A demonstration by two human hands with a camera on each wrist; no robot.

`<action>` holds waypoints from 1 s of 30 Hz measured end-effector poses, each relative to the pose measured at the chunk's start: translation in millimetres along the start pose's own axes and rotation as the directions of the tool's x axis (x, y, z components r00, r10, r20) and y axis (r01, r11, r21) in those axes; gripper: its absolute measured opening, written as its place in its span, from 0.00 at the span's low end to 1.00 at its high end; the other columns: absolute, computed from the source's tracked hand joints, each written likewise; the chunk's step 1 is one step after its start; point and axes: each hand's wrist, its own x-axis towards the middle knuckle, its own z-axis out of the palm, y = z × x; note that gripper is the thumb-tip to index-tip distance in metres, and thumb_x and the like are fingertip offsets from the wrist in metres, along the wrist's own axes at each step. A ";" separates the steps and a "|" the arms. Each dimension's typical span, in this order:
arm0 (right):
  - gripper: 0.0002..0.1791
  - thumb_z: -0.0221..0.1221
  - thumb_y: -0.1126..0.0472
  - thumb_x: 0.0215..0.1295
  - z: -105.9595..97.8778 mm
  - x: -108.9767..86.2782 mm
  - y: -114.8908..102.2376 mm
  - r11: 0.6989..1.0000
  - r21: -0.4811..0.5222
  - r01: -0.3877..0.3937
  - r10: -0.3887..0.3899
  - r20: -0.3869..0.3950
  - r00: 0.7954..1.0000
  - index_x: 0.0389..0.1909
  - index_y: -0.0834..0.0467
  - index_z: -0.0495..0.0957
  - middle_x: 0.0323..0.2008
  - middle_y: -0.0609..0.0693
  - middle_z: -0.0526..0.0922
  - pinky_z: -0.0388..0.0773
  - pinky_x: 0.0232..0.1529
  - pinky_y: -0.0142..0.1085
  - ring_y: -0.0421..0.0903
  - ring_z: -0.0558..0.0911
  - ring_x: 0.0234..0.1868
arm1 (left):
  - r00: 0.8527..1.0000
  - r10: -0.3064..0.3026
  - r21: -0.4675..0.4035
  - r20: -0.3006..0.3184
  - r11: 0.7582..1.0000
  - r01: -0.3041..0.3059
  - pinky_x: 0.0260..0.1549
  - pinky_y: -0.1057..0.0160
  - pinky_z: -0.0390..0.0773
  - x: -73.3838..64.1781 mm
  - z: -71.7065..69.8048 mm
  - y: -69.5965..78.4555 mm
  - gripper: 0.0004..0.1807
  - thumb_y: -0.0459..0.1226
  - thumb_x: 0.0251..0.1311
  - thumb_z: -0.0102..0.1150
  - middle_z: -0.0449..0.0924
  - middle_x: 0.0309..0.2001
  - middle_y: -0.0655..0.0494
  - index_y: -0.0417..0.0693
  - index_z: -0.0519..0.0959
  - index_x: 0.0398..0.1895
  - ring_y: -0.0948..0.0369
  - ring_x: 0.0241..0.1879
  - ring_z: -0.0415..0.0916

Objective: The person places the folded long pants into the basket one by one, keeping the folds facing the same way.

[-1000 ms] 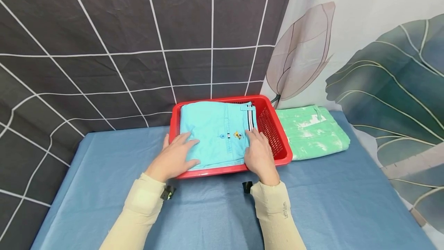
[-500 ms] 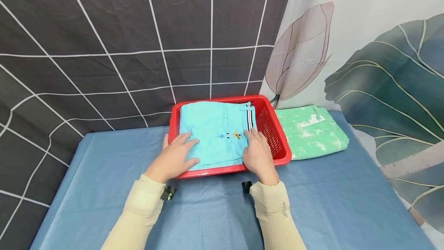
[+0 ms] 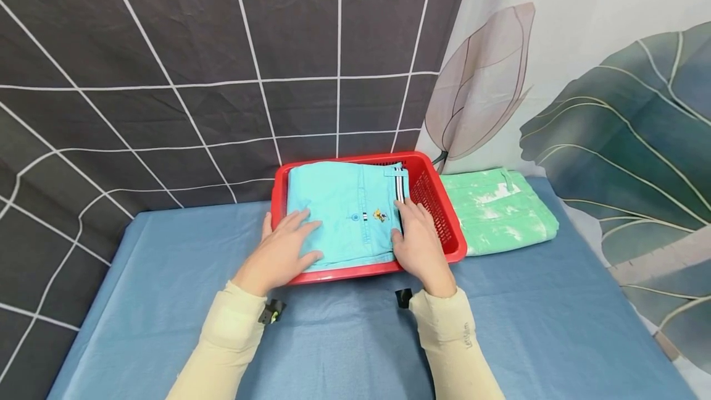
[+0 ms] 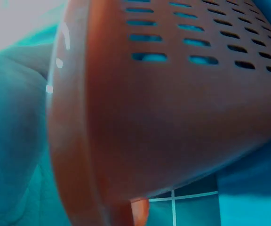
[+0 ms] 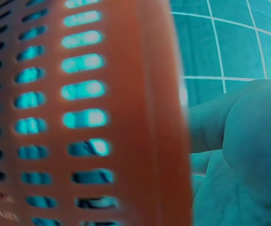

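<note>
A folded light blue garment (image 3: pixel 339 221), with dark and white stripes and a small yellow embroidery, lies in a red plastic basket (image 3: pixel 437 208). My left hand (image 3: pixel 279 255) rests on its left side with fingers spread, the wrist over the basket's front left corner. On the striped right edge lies my right hand (image 3: pixel 419 242), fingers extended and thumb apart. Both wrist views are filled mostly by the slotted basket wall (image 4: pixel 182 108). Part of the right hand (image 5: pixel 255 146) shows beyond the rim there; what lies under the palms is hidden.
Just right of the basket, a folded green and white cloth (image 3: pixel 500 212) lies on the blue-covered table (image 3: pixel 183 276). A dark gridded curtain (image 3: pixel 222 48) hangs behind, and a leaf-patterned white one (image 3: pixel 555 79) stands at the right.
My right hand has shifted slightly right and up along the garment's striped edge. The left hand has barely moved, and the garment and basket look the same.
</note>
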 end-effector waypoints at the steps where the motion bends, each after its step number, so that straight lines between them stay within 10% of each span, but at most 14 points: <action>1: 0.31 0.56 0.67 0.70 -1.7 -0.1 0.2 1.000 0.005 0.006 -0.006 -0.004 1.000 0.73 0.65 0.64 0.75 0.65 0.57 0.50 0.74 0.57 0.65 0.52 0.76 | 1.000 0.003 -0.002 -0.008 1.000 -0.003 0.68 0.28 0.35 -0.3 -0.5 1.0 0.35 0.48 0.60 0.69 0.62 0.74 0.41 0.46 0.73 0.69 0.44 0.74 0.56; 30: 0.28 0.52 0.69 0.72 -47.3 -0.4 28.3 0.980 -0.027 0.196 -0.197 -0.245 0.949 0.71 0.70 0.62 0.75 0.70 0.53 0.52 0.71 0.64 0.68 0.52 0.75 | 0.976 0.150 0.038 -0.159 0.989 -0.146 0.68 0.30 0.49 -12.8 -0.3 50.1 0.31 0.48 0.60 0.70 0.65 0.72 0.45 0.50 0.76 0.66 0.47 0.71 0.61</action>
